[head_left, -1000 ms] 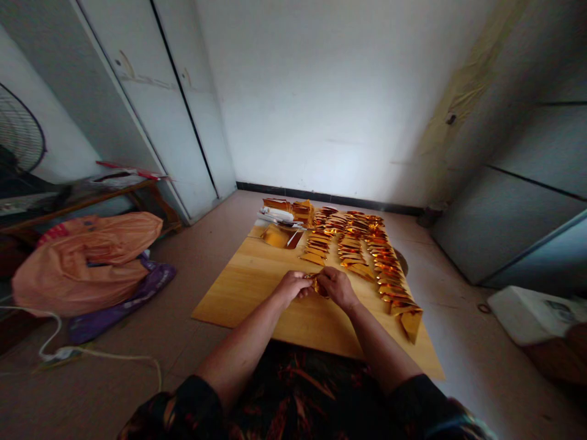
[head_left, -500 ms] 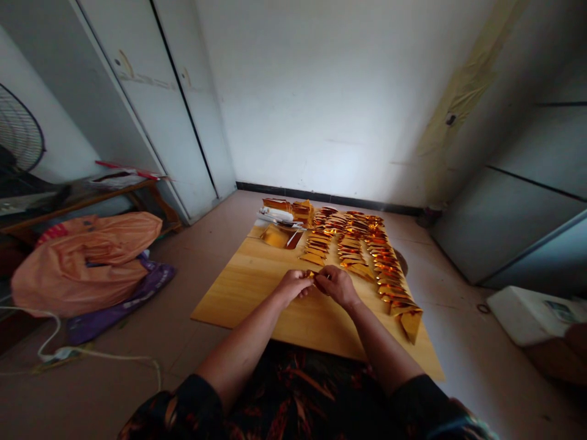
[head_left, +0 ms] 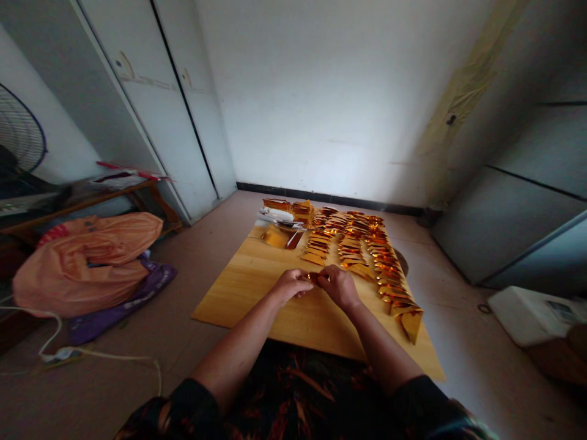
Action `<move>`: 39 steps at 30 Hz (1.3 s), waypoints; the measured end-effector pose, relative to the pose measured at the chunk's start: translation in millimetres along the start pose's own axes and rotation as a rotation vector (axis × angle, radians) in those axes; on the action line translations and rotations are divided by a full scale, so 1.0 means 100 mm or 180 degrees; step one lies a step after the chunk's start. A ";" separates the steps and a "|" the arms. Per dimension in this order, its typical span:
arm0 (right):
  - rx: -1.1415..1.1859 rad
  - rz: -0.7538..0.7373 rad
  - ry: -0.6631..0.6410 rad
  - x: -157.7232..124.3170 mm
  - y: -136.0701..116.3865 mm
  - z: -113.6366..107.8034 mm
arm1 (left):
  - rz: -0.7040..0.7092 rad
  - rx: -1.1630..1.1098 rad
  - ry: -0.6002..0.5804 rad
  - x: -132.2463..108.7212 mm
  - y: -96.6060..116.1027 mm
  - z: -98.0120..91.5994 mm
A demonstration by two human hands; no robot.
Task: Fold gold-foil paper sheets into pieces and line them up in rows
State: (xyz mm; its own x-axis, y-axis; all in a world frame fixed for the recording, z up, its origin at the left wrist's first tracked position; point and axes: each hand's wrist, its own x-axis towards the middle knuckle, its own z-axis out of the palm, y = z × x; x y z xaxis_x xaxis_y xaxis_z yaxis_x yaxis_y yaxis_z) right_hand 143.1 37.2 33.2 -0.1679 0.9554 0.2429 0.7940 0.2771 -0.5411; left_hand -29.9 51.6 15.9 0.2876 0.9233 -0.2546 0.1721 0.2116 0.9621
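Our fingertips (head_left: 302, 284) are closed tight on a small gold paper (head_left: 313, 278) — the left hand (head_left: 288, 286) and the right hand (head_left: 339, 287) both pinch it, just over the middle of the wooden board (head_left: 243, 290). Past the hands, rows of folded pieces (head_left: 362, 250) lie on the board — a stack of sheets (head_left: 300, 211) sits at the far end. An orange bag (head_left: 87, 256) lies on the floor, well off to the left.

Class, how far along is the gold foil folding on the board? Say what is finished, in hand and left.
Done: rows of folded gold foil pieces cover the far right of the light wooden board. In hand: the left hand and right hand pinch one small gold foil piece. Left: seemingly a stack of gold foil sheets at the far end.
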 end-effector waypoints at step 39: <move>-0.0563 -0.0432 0.0010 -0.23 0.27 0.06 | 0.1379 0.1908 0.0444 0.03 -0.22 0.03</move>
State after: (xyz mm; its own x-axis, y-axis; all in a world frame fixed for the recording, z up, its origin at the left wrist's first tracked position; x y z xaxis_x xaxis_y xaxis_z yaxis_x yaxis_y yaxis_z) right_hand 165.5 23.0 8.2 -0.2785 0.9102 0.3066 0.8545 0.3806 -0.3536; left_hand -30.6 48.5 -6.2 0.3311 0.9247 0.1878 0.5655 -0.3538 0.7450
